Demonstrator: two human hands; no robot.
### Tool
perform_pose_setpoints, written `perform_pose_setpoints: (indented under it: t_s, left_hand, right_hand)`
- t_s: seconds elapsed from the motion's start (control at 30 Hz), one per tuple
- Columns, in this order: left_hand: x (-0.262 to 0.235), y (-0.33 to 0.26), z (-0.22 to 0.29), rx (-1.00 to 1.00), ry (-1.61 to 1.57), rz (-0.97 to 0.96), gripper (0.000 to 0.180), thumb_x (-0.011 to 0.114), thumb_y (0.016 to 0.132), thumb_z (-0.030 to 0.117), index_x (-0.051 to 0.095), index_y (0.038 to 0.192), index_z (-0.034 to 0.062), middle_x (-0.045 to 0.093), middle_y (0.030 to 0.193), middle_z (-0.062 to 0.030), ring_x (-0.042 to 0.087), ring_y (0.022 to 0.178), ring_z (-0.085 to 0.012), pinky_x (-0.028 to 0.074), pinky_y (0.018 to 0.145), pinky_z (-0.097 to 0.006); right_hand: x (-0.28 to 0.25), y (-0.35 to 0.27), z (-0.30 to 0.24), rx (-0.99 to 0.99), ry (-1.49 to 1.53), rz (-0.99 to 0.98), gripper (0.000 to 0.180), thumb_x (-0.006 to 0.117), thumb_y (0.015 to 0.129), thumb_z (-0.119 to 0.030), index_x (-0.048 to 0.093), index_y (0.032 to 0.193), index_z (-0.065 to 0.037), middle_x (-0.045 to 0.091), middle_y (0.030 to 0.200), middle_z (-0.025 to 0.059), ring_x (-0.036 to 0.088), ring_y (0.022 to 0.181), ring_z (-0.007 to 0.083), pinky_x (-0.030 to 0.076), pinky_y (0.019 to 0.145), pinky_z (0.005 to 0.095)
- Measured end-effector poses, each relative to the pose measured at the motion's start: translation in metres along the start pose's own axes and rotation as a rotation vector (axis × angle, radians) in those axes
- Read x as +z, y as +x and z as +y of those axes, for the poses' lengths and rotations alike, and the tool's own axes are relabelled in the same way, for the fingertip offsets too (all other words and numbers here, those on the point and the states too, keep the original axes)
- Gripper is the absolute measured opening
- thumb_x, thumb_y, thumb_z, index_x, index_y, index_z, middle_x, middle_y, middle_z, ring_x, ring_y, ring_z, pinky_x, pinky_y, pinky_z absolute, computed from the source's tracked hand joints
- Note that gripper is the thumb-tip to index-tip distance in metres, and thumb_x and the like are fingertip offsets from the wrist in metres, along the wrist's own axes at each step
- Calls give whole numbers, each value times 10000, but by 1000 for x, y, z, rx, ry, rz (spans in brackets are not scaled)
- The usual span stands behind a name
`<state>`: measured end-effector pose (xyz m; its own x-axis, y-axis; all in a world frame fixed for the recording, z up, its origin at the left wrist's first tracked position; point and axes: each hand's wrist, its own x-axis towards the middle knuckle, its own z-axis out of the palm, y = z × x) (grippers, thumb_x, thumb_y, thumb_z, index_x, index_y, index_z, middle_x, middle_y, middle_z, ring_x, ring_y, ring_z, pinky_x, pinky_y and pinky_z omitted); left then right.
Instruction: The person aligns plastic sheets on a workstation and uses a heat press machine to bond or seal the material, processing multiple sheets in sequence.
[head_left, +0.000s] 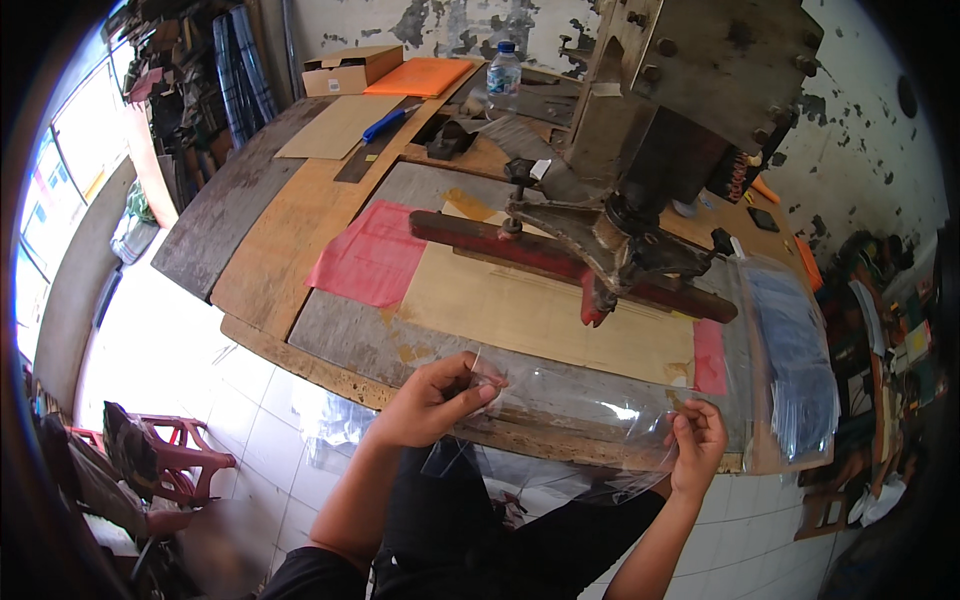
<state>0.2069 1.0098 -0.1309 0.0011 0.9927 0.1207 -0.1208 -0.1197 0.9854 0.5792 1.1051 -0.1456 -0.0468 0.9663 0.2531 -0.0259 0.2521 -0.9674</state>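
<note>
A clear plastic sheet (560, 405) is stretched between my two hands at the front edge of the worktable. My left hand (440, 398) pinches its left end between thumb and fingers. At the other end my right hand (697, 440) grips the sheet's right side. Its lower part hangs over the table edge above my lap. Just beyond the sheet lies a beige board (490, 305) with pink pieces (372, 255) at its ends. Above that board is the red-and-black bar (560, 262) of a heavy metal press (700, 110).
A stack of clear plastic sheets (795, 350) lies at the table's right. Toward the back are a blue-handled cutter (388, 124), a cardboard box (352, 72), an orange folder (418, 77) and a water bottle (503, 78). A red stool (185, 455) stands on the floor at left.
</note>
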Motion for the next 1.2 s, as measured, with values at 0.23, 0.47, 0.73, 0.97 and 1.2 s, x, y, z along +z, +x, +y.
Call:
perform_pose_setpoints:
  t_s: [0.23, 0.47, 0.73, 0.97, 1.2]
  left_hand:
    - [-2, 4, -1, 26, -19, 25, 187, 683, 1026, 192, 669, 1071, 11, 645, 923, 26, 563, 868, -44, 460, 767, -246]
    - [-2, 7, 2, -35, -64, -1, 194, 685, 1021, 204, 664, 971, 17, 637, 872, 37, 549, 823, -39, 447, 732, -240]
    - [-1, 8, 3, -37, -50, 8, 142, 693, 979, 158, 685, 980, 17, 654, 888, 31, 554, 813, -42, 448, 721, -242]
    - [-2, 9, 2, -6, 7, 22, 104, 690, 928, 106, 689, 973, 12, 675, 915, 17, 568, 826, -43, 446, 727, -241]
    - [1, 9, 4, -71, -51, 69, 81, 702, 884, 68, 664, 924, 9, 651, 844, 21, 577, 794, -46, 446, 708, -238]
  right_hand:
    - [3, -2, -1, -3, -70, -8, 306, 785, 947, -165, 640, 1170, -14, 711, 942, 57, 648, 783, 93, 475, 596, 225]
    - [3, -1, 1, -10, -63, 0, 296, 799, 933, -142, 654, 1149, -1, 716, 927, 71, 662, 782, 97, 503, 594, 224]
    - [3, 0, 0, -15, -96, -13, 288, 794, 939, -156, 657, 1140, -1, 719, 911, 74, 637, 730, 83, 495, 579, 221]
    - [3, -1, 0, -17, -112, -32, 303, 801, 937, -167, 653, 1143, -2, 726, 909, 80, 638, 733, 82, 496, 582, 222]
    - [6, -1, -1, -14, -122, -32, 313, 803, 935, -173, 648, 1144, 2, 731, 910, 82, 636, 725, 82, 488, 580, 216]
